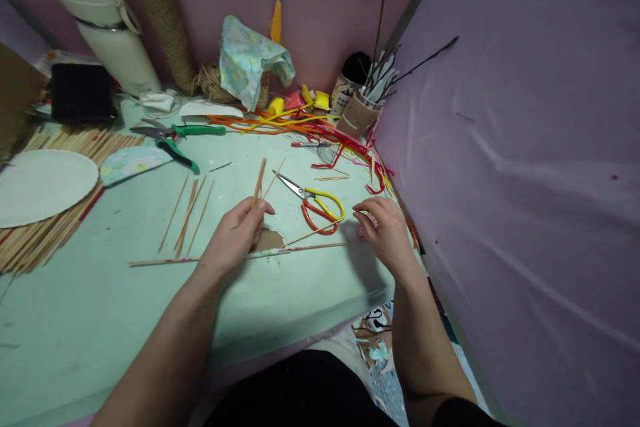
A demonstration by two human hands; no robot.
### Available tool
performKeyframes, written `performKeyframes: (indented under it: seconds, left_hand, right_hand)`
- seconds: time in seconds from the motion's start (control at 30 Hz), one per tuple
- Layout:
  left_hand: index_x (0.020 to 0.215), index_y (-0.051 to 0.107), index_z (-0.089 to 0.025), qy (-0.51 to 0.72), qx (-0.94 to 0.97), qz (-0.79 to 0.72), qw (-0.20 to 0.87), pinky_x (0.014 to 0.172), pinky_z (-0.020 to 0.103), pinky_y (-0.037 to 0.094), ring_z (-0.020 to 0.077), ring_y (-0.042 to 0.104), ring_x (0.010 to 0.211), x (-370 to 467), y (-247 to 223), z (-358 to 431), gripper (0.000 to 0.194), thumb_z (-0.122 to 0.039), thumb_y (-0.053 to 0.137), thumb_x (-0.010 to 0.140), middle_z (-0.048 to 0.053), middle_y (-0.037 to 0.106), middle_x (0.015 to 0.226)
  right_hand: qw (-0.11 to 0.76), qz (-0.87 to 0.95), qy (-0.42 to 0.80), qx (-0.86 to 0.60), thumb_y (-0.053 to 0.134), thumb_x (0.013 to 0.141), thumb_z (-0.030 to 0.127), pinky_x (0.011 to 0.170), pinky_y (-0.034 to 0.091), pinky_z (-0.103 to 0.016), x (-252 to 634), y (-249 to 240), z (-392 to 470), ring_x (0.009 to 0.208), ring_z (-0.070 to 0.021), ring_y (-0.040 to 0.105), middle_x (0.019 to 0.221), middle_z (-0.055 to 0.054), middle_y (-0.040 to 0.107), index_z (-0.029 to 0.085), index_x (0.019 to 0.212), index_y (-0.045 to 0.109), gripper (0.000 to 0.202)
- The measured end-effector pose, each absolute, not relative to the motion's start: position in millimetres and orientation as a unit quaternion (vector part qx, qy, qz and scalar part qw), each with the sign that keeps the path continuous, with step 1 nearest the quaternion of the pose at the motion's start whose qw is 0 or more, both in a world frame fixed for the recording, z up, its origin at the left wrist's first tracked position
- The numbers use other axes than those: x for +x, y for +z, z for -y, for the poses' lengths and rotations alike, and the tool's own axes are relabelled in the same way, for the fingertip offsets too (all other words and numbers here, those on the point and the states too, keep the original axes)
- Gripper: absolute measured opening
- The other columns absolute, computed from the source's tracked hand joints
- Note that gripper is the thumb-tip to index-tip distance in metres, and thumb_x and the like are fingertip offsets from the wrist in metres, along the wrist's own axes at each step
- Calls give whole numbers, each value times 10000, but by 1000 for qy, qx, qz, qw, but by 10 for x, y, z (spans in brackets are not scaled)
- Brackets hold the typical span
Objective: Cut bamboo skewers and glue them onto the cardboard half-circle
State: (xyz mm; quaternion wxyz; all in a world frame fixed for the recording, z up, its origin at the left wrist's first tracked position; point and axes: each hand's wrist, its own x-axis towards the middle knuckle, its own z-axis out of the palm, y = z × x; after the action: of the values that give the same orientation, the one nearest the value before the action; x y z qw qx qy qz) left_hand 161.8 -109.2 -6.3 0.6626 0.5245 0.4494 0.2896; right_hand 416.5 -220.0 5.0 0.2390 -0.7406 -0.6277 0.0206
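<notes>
My left hand (pixel 240 230) is closed round several thin wooden sticks (pixel 259 181) that point up from its fingers. To the right, my right hand (pixel 381 227) hovers over the table with thumb and fingertips nearly together; a small pink thing (pixel 369 223) shows by its palm, and whether it is held is unclear. Between the hands lie scissors (pixel 320 208) with one yellow and one red handle, blades apart. A long thin stick (pixel 320 246) runs across the table below them, passing my left hand. Several loose sticks (pixel 187 220) lie left of that hand.
Green-handled pliers (pixel 186 130), a pile of sticks (pixel 57 227) and a white oval plate (pixel 47 187) occupy the left. Behind are a white flask (pixel 113 47), twine roll (pixel 167 30), patterned cloth (pixel 250 60), coloured stems (pixel 295 121) and a twig-filled container (pixel 359 113). A wall (pixel 525 147) stands right.
</notes>
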Motion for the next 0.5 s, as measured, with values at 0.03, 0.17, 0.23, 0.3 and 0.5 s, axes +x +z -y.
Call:
performKeyframes:
  seconds: [0.03, 0.17, 0.23, 0.3, 0.5]
  left_hand:
    - [832, 566, -193, 299, 468, -422, 716, 435, 203, 178, 75, 220, 446, 1621, -63, 1089, 253, -423, 494, 907, -78, 277, 540]
    - [815, 543, -175, 300, 339, -356, 818, 411, 165, 179, 50, 210, 438, 1626, -38, 1090, 184, -336, 532, 904, -84, 270, 547]
    - [818, 544, -163, 274, 315, -332, 846, 417, 150, 235, 42, 286, 443, 1630, -25, 1104, 146, -292, 588, 872, -77, 332, 550]
    - [845, 554, -156, 240, 311, -302, 869, 440, 143, 295, 43, 372, 464, 1638, -20, 1127, 133, -263, 634, 843, -63, 405, 562]
    - [942, 572, -159, 183, 375, -288, 862, 494, 168, 416, 82, 549, 545, 1654, -42, 1175, 239, -330, 681, 817, -19, 582, 651]
  right_hand:
    - [252, 625, 20, -738, 577, 912, 242, 847, 399, -375, 4140, 63, 2198, 943, -234, 576, 936, -48, 660, 217, 928, 660, 88]
    - [307, 609, 30, -730, 569, 911, 244, 843, 414, -371, 3986, 119, 2160, 912, -225, 585, 913, -43, 673, 219, 892, 652, 89]
    - [338, 607, 59, -717, 557, 911, 237, 826, 422, -359, 3868, 141, 2118, 887, -215, 593, 890, -42, 679, 215, 868, 649, 104]
    - [373, 602, 116, -697, 555, 905, 236, 818, 435, -342, 3728, 147, 2054, 873, -201, 604, 878, -40, 682, 210, 864, 655, 111]
    - [468, 496, 323, -657, 577, 871, 373, 677, 469, -288, 3373, 64, 1750, 721, -153, 594, 813, -17, 666, 201, 939, 644, 197]
